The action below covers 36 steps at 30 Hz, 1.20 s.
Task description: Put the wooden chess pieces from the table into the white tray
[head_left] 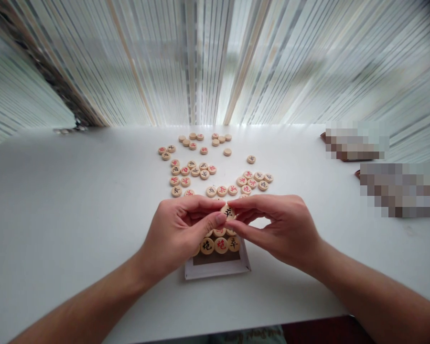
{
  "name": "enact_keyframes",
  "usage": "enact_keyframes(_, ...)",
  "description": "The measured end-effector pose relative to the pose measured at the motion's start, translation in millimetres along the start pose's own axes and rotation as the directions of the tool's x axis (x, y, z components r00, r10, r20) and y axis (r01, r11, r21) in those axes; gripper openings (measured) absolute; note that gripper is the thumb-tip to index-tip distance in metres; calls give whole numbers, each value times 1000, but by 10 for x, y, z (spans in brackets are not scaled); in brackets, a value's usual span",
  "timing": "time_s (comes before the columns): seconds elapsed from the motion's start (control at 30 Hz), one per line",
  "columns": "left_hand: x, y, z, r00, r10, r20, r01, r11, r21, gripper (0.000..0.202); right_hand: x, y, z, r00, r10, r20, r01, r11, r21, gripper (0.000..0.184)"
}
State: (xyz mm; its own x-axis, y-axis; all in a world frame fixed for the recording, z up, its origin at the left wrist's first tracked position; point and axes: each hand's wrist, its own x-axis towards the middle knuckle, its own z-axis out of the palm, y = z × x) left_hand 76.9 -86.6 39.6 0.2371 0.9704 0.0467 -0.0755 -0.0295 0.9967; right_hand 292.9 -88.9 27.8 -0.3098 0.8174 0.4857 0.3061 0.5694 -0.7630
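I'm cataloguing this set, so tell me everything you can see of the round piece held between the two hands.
The piece is a small round disc, pale and wood-like, with one black character on its face. It is tilted so that the face looks towards the camera, the character upright. The fingers of the left hand and right hand pinch it from both sides, covering part of its edge. In view, it appears just beyond the white box. Its underside is hidden.

A white table (64,215) spans the frame's middle and bottom. Round wooden pieces (195,171), many marked in red or black, lie scattered around the centre; a pale-rimmed tray (218,273) sits below them, two pixelated brownish objects (354,149) at right.
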Motion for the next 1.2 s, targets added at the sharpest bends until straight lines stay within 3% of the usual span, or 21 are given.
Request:
enact_keyframes(0.13, -8, 12, 11, 1000, -25, 1, 25, 1000, 5, 16, -1, -20, 11, 987, -161, 6, 160, 974, -162, 18)
enact_keyframes(0.23, -15, -1, 7, 1000, 4, 1, -4, 998, 61, 7, 28, -53, -37, 971, -222, 85, 236, 939, -249, 10)
enact_keyframes(0.4, 8, -19, -25, 991, 112, -70, -102, 985, 141, 10, 103, -114, -222, 932, -114, 344, 200, 953, -226, 5)
enact_keyframes(0.5, 38, -38, -53, 986, 129, -102, -114, 983, 142, 9, 116, -137, -298, 844, -16, 536, 155, 964, -215, 5)
enact_keyframes(0.6, 46, -66, -67, 981, 168, -102, -147, 971, 189, 9, 104, -148, -312, 772, 42, 635, 123, 969, -214, 9)
enact_keyframes(0.77, 21, -99, -68, 976, 202, -79, -177, 953, 248, 12, 107, -153, -297, 733, 110, 671, 138, 943, -304, 8)
enact_keyframes(1.2, 25, -93, -71, 975, 210, -75, -184, 947, 263, 13, 88, -149, -271, 741, 72, 668, 219, 914, -342, 7)
